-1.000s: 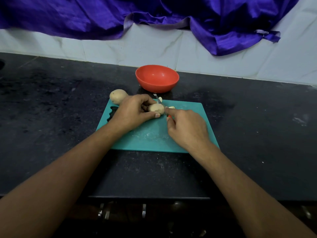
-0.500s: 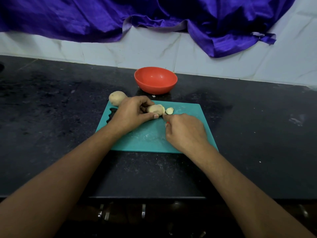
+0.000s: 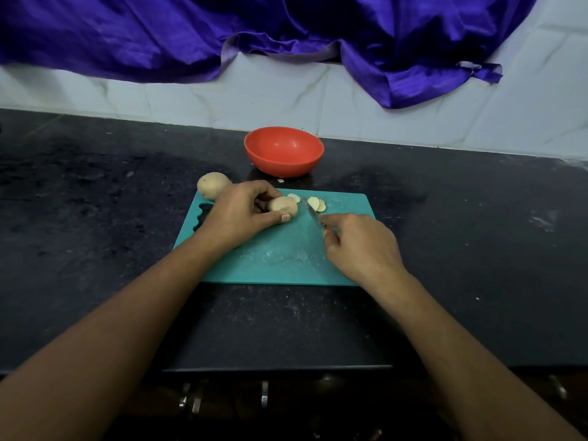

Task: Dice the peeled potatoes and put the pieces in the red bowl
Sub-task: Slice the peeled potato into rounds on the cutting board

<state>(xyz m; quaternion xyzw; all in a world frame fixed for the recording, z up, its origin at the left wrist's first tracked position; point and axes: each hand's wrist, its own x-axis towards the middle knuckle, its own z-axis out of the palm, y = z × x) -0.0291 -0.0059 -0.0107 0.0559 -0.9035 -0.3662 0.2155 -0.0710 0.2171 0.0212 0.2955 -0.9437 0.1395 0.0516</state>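
Note:
On the teal cutting board [image 3: 286, 262] my left hand [image 3: 241, 214] pins a partly cut potato [image 3: 282, 205] between thumb and fingers. My right hand [image 3: 359, 246] grips a small knife [image 3: 313, 214] whose blade lies just right of the potato, apart from it. A few thin potato slices [image 3: 315, 204] lie on the board beyond the blade. A whole potato [image 3: 212, 185] rests at the board's far left corner, partly behind my left hand. The red bowl [image 3: 283, 151] stands behind the board with nothing visible in it.
The board lies on a dark stone counter [image 3: 95, 224] backed by a white tiled wall [image 3: 286, 97]. Purple cloth [image 3: 286, 30] hangs over the wall. The counter's front edge and drawer handles [image 3: 264, 393] are below my arms.
The knife has come away to the right of the potato, leaving more slices lying on the board. My left hand keeps its hold on the potato.

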